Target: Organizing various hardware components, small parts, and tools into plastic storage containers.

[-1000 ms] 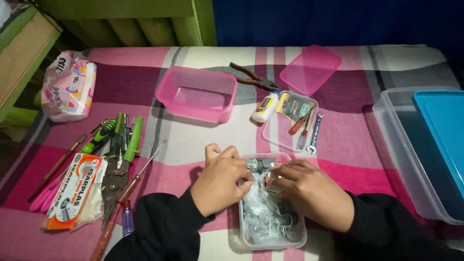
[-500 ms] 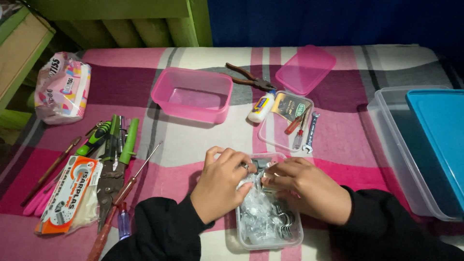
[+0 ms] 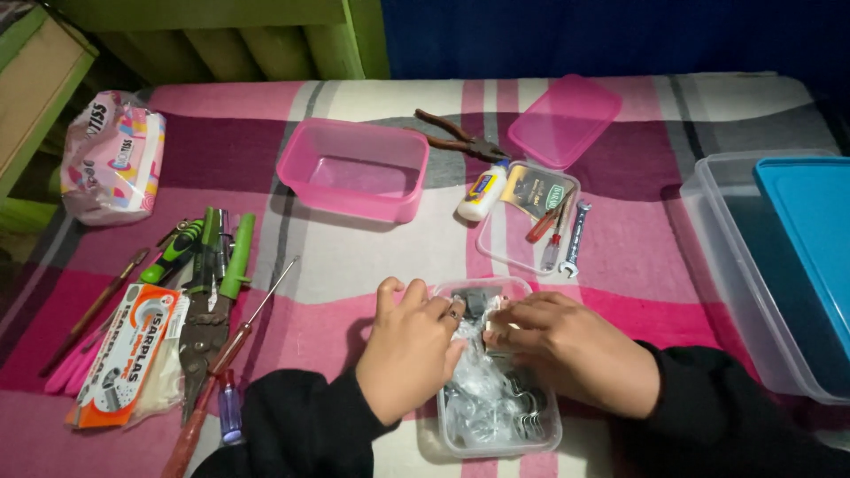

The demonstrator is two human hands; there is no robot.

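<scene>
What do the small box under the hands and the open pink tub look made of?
The small box looks like clear, glossy plastic: metal pieces and crinkly clear bags show through its wall. The pink tub seems to be translucent plastic, since the cloth pattern shows faintly through its floor. Both hands, left hand and right hand, reach into the box.

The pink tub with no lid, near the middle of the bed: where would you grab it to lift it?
I'd take the pink tub by its two short end walls, under the rolled rim, coming straight down from above. It sits upright and looks empty, so the rim is free all round. The near long wall would also do. The pliers lie just off its far right corner, so go in carefully there.
</scene>
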